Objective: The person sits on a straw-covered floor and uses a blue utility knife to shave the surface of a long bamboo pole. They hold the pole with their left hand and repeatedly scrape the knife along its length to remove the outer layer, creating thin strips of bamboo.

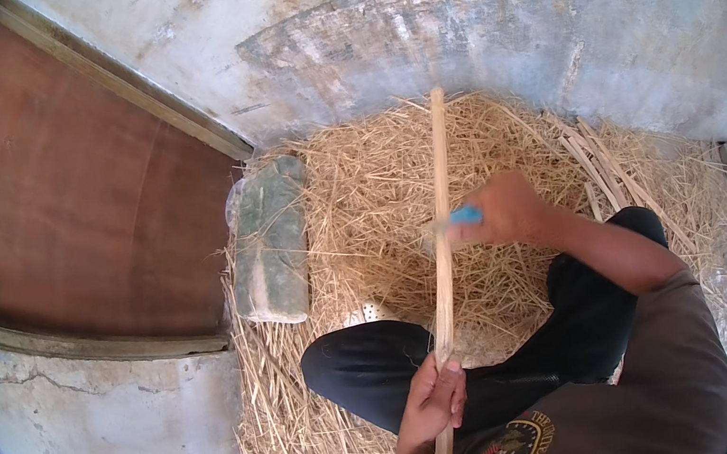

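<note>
A long pale wooden stick (445, 295) slants up from my lap, its far end pointing at the wall. My left hand (431, 398) is wrapped round its lower part, in front of my dark shirt. Closed on a small blue-handled tool (465, 215), my right hand (514, 205) is at the right side of the stick, above its middle. Motion blurs that hand and the tool's working end, so its exact kind does not show. The tool's end overlaps the stick in the picture; whether it touches is unclear.
Loose straw (357, 189) covers the floor around my folded legs. A worn greenish block (272, 252) lies at the left, by a brown door panel (78, 188). Several thin wooden strips (603, 163) lie at the right. A stained plaster wall (482, 15) rises ahead.
</note>
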`<move>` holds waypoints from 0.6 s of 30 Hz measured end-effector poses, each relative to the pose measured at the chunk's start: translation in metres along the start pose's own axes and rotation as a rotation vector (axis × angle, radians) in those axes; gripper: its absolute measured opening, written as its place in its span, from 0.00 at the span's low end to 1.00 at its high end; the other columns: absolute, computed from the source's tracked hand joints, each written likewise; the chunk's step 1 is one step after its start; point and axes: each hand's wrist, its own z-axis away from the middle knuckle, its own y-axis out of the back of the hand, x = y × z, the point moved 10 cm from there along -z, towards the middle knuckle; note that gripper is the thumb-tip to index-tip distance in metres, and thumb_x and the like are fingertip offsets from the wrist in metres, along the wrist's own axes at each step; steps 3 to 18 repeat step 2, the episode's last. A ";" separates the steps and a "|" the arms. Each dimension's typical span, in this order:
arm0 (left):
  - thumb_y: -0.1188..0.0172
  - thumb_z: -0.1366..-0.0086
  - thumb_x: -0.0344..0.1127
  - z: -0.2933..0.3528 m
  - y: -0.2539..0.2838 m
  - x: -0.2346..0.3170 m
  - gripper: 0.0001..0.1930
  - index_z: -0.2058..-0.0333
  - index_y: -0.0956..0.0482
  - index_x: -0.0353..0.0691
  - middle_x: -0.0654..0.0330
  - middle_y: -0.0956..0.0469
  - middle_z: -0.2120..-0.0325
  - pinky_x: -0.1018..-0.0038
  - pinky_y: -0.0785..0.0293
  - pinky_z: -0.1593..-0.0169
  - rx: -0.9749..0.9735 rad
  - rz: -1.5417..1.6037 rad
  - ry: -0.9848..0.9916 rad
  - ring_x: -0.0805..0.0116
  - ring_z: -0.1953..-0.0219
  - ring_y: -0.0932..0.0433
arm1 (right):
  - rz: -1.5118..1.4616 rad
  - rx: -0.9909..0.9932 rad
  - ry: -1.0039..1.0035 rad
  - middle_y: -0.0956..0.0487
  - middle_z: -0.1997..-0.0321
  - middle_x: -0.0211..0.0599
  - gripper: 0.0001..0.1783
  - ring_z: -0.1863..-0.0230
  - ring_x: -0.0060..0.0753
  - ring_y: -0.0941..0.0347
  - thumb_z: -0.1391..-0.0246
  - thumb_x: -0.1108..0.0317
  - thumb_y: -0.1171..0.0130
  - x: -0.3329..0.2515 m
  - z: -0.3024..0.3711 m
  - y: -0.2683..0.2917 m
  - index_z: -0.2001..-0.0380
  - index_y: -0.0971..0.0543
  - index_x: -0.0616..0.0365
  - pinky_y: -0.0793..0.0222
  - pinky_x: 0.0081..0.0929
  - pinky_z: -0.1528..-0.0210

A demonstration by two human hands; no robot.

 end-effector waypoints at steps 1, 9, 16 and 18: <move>0.58 0.26 0.39 0.002 0.006 0.003 0.10 0.59 0.35 0.39 0.68 0.39 0.86 0.83 0.41 0.86 0.012 -0.008 -0.016 0.80 0.90 0.41 | -0.019 0.052 0.051 0.28 0.90 0.29 0.42 0.87 0.28 0.30 0.51 0.21 0.58 -0.016 0.004 0.000 0.83 0.20 0.50 0.38 0.34 0.85; 0.58 0.26 0.39 0.004 0.009 0.002 0.10 0.59 0.35 0.39 0.68 0.39 0.86 0.83 0.41 0.86 0.023 -0.010 -0.010 0.80 0.90 0.41 | -0.038 0.105 0.102 0.31 0.93 0.29 0.39 0.89 0.29 0.30 0.52 0.23 0.53 -0.027 0.007 0.003 0.86 0.21 0.49 0.37 0.35 0.84; 0.58 0.26 0.39 0.004 0.009 0.002 0.10 0.59 0.35 0.39 0.68 0.39 0.86 0.83 0.41 0.86 0.023 -0.010 -0.010 0.80 0.90 0.41 | -0.038 0.105 0.102 0.31 0.93 0.29 0.39 0.89 0.29 0.30 0.52 0.23 0.53 -0.027 0.007 0.003 0.86 0.21 0.49 0.37 0.35 0.84; 0.58 0.26 0.39 0.004 0.009 0.002 0.10 0.59 0.35 0.39 0.68 0.39 0.86 0.83 0.41 0.86 0.023 -0.010 -0.010 0.80 0.90 0.41 | -0.038 0.105 0.102 0.31 0.93 0.29 0.39 0.89 0.29 0.30 0.52 0.23 0.53 -0.027 0.007 0.003 0.86 0.21 0.49 0.37 0.35 0.84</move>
